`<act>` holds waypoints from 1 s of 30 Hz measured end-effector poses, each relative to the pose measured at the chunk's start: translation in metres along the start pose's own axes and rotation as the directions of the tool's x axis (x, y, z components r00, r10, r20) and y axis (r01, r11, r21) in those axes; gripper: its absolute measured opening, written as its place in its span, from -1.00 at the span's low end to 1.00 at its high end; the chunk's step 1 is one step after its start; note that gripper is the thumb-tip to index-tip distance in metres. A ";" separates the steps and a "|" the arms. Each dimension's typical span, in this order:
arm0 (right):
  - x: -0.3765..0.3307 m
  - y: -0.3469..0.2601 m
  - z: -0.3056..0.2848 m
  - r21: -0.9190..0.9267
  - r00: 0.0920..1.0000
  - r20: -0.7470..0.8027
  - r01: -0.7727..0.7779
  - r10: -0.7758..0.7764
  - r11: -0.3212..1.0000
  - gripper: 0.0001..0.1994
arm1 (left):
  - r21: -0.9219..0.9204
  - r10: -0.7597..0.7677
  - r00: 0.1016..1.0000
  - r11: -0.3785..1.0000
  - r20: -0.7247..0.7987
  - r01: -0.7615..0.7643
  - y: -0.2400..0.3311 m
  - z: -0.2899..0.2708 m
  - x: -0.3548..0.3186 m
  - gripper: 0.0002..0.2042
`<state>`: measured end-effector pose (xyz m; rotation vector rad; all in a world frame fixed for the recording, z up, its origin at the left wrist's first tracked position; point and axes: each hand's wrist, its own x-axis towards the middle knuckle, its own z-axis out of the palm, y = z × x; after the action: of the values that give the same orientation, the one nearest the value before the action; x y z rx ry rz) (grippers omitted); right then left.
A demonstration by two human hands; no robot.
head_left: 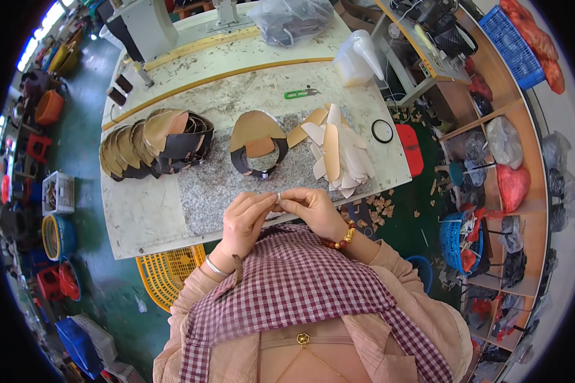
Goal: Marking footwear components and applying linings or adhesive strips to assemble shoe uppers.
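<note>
My left hand [245,220] and my right hand [313,207] meet at the near edge of the grey stone slab [204,191], fingertips pinched together on a tiny pale object [278,197] that I cannot identify. Just beyond the hands lies a tan and dark leather shoe upper [257,140]. A stack of similar uppers [156,147] sits to its left. A fan of pale leather strips [335,153] lies to its right.
The white worktable [140,220] also carries a green cutter [300,93], a roll of black tape [382,131], a clear plastic bag [291,22] and a white funnel-shaped container [361,54]. A yellow basket [169,271] stands below the table. Shelves with bags line the right.
</note>
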<state>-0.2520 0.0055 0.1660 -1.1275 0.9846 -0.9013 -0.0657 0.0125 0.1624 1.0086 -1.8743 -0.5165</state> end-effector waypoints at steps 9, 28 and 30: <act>0.008 -0.025 -0.026 0.027 0.993 0.110 -0.034 0.031 0.999 -0.84 | -0.298 -0.286 0.958 0.914 0.010 0.276 0.017 0.015 0.014 -0.75; 0.013 -0.015 -0.038 0.015 0.986 0.166 -0.010 0.007 1.000 -0.87 | -0.417 -0.424 0.904 0.814 0.051 0.405 0.017 0.030 0.005 -0.72; 0.011 -0.015 -0.038 -0.050 0.989 0.150 0.008 -0.001 0.999 -0.88 | -0.433 -0.419 0.907 0.813 0.031 0.390 0.018 0.032 0.005 -0.72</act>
<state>-0.2855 -0.0193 0.1732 -1.2225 0.8853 -0.7867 -0.1024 0.0173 0.1623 1.1033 -1.3886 -1.0872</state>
